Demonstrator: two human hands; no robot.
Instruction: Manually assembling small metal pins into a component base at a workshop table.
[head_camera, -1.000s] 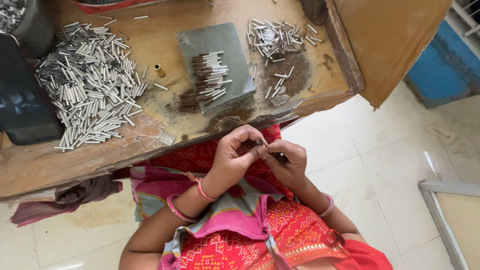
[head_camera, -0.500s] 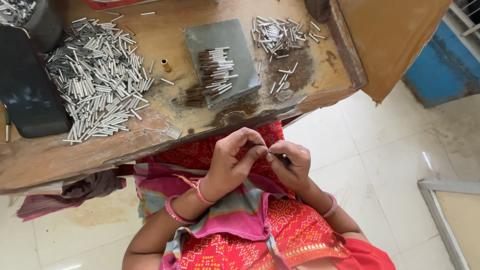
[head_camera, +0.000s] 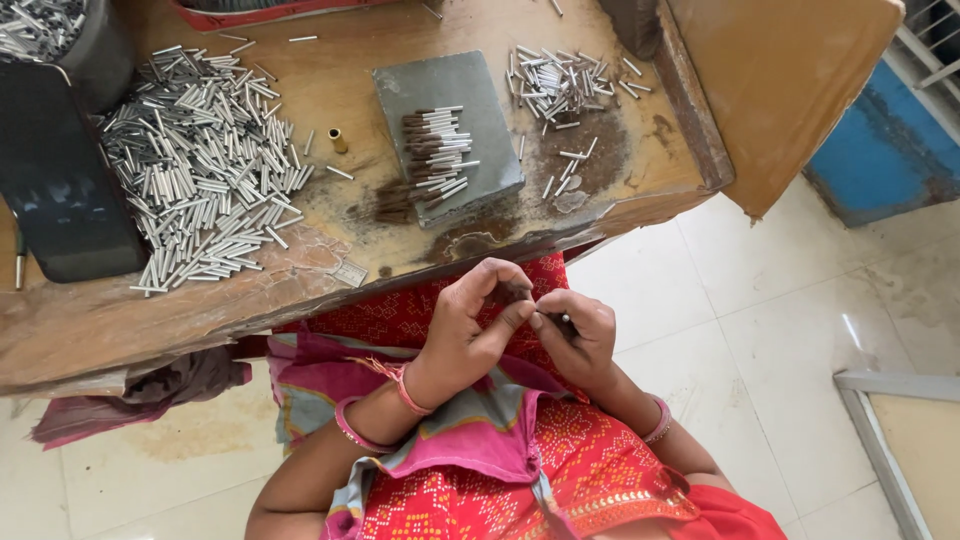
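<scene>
Below the table edge, my left hand and right hand pinched 1 small tube; finished brown-tipped ones lay stacked, a large silver pile apparently remained.

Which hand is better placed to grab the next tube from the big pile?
Probably the left. The big tube pile lies on the left side of the table, and the left hand only steadies the small piece, while the right hand pinches it.

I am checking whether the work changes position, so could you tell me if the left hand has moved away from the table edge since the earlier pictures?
No. The left hand stays just below the table edge, fingertips meeting the right hand.
</scene>
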